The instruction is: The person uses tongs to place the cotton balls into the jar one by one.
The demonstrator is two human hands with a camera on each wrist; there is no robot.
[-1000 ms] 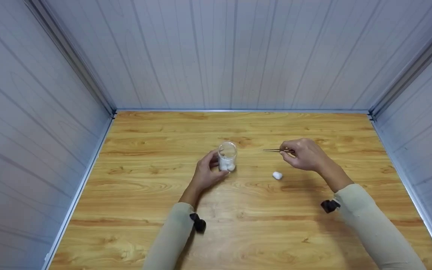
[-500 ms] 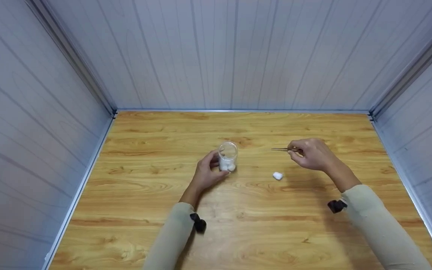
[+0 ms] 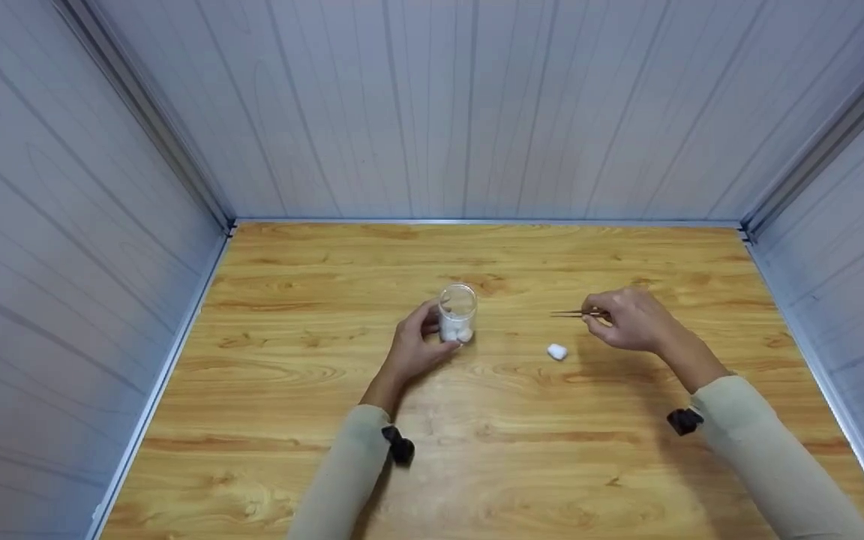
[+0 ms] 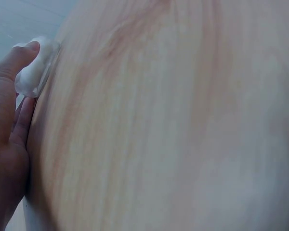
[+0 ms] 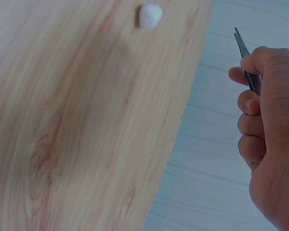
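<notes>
A clear glass jar (image 3: 457,304) with white cotton balls (image 3: 456,331) in its lower part stands upright near the table's middle. My left hand (image 3: 417,345) curves round its left side, thumb across the front; the left wrist view shows the thumb against the glass. My right hand (image 3: 629,322) pinches a pair of metal tweezers (image 3: 573,313) above the table, their tips pointing left toward the jar. Nothing is visible between the tips in the right wrist view. One loose cotton ball (image 3: 556,352) lies on the table, just below and left of the right hand.
The wood-grain table (image 3: 477,450) is bounded by a pale panel wall (image 3: 432,112) at the back and by side walls at left and right. A black wrist camera (image 3: 684,421) sits on the right sleeve, another on the left.
My right hand with the tweezers has moved right, then slightly down toward the near side. The left hand, jar and loose cotton ball stay in place.
</notes>
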